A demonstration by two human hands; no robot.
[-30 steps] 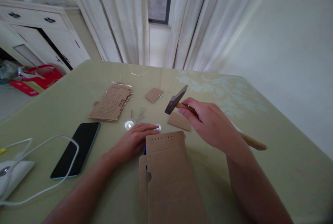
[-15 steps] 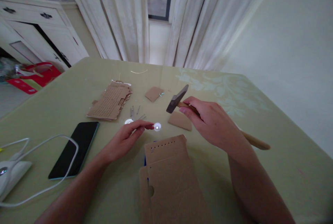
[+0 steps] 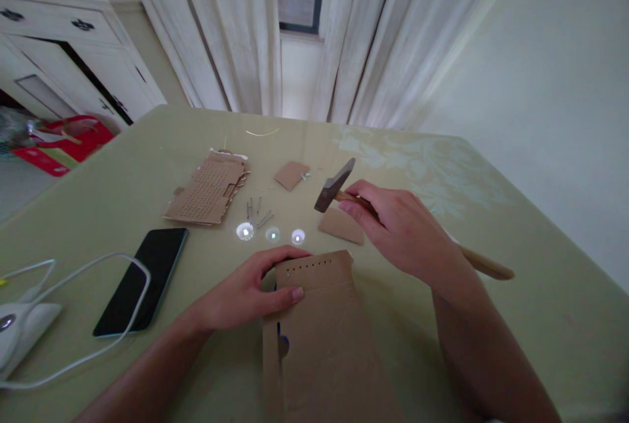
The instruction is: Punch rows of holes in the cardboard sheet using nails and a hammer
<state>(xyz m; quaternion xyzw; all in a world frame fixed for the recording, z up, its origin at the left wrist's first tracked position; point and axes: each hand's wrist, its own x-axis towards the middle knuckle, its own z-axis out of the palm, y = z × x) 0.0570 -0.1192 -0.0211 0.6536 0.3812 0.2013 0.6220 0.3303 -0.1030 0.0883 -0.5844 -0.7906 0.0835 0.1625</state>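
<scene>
Right now my right hand (image 3: 403, 230) is wrapped tight round the hammer (image 3: 344, 190) handle, close under the head, which hangs in the air above the small card scrap (image 3: 341, 225). My left hand (image 3: 248, 289) lies on the top left corner of the card (image 3: 319, 331), thumb pressed flat on its face and fingers curled over the far edge, just by the row of punched holes. The card lies flat on the table (image 3: 515, 318), right before me. Beyond it I see loose nails (image 3: 258, 212), a perforated card (image 3: 209, 190) and another scrap (image 3: 291, 175). To the left lie a phone (image 3: 145, 275) and a white cable (image 3: 73, 315)
</scene>
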